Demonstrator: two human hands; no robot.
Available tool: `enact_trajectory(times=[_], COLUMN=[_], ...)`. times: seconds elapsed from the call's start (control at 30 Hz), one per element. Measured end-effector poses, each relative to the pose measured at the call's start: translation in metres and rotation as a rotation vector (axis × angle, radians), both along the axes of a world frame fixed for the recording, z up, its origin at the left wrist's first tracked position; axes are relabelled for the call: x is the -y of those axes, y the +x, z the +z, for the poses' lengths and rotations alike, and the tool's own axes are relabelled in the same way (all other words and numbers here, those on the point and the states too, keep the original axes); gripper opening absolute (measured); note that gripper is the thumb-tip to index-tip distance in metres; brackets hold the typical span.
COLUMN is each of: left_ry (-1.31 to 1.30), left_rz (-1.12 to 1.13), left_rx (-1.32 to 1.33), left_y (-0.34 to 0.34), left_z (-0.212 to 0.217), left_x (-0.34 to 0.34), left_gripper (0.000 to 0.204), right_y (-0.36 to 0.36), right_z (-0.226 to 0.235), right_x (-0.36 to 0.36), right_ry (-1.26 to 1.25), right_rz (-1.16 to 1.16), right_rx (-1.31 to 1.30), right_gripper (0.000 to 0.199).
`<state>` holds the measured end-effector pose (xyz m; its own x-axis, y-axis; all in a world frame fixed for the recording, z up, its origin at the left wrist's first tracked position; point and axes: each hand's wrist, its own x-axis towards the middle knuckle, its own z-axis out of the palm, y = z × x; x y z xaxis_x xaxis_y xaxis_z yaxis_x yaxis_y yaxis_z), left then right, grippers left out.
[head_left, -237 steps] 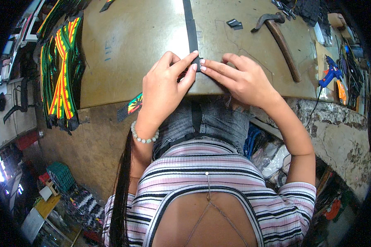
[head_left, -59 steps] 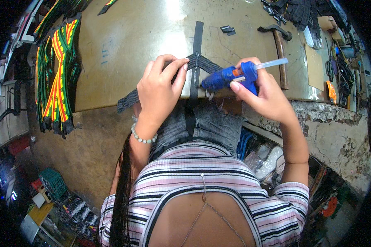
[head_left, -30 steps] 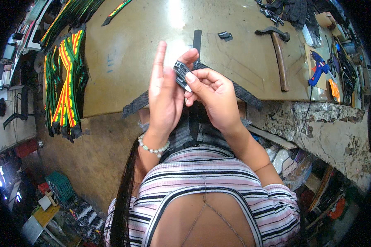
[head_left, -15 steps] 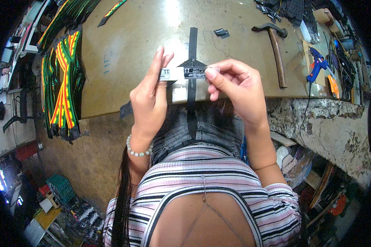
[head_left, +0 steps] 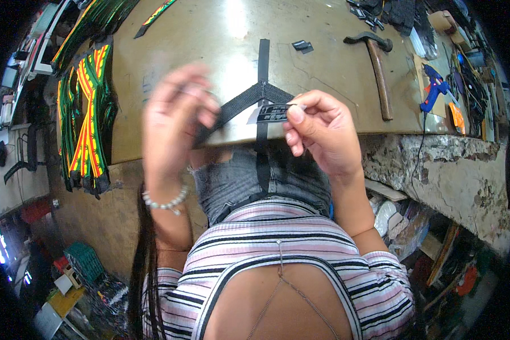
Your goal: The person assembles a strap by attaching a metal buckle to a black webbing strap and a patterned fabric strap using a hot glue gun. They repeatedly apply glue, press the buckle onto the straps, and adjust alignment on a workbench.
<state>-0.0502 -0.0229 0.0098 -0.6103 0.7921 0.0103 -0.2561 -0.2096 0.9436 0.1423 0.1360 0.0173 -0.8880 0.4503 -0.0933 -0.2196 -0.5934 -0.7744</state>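
Note:
A black webbing strap [head_left: 263,68] lies down the middle of the brown workbench [head_left: 198,39] and hangs over its front edge, with side straps crossing it in a Y. My right hand [head_left: 323,133] pinches a small black label [head_left: 273,112] with a white backing, held just above the strap junction. My left hand [head_left: 175,122] is blurred and raised to the left of the label, fingers spread, holding nothing I can make out. A bead bracelet sits on the left wrist.
A hammer [head_left: 377,68] lies on the bench at the right, and a blue glue gun [head_left: 433,88] rests further right with its cord hanging down. Green, red and yellow striped straps [head_left: 85,124] hang at the left edge. Small black pieces [head_left: 301,46] lie near the strap.
The glue gun has gone from my right hand back to the bench at right. My left hand has let go of the label and moved left; my right hand keeps it.

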Motion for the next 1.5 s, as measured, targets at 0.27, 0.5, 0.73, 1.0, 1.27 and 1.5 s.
enact_trajectory(times=[0.27,0.5,0.73,1.0,1.27,1.5], left_ry=[-0.115,-0.24,-0.224,-0.277,-0.309,-0.304], left_rz=[-0.182,-0.061,-0.052,-0.058,-0.04,-0.03], left_rx=[-0.021,-0.081,-0.139,-0.164,-0.145,-0.17], left_y=[0.043,0.044,0.049,0.052,0.055,0.056], left_z=[-0.015,-0.007,-0.01,-0.009,-0.007,-0.008], left_x=[-0.017,-0.015,-0.018,-0.015,-0.015,-0.016], left_gripper=[0.031,0.015,0.017,0.018,0.017,0.016], right_y=[-0.011,-0.009,-0.005,0.0,0.005,0.006], right_z=[-0.012,-0.012,-0.01,-0.011,-0.008,-0.012], right_x=[0.005,0.013,0.019,0.016,0.011,0.01], right_ry=[0.191,0.034,0.325,0.423,0.34,0.317], right_rz=[0.038,-0.044,-0.067,-0.039,-0.05,-0.054], right_rx=[0.139,0.072,0.132,0.263,0.263,0.281], right_gripper=[0.018,0.024,0.019,0.019,0.017,0.018])
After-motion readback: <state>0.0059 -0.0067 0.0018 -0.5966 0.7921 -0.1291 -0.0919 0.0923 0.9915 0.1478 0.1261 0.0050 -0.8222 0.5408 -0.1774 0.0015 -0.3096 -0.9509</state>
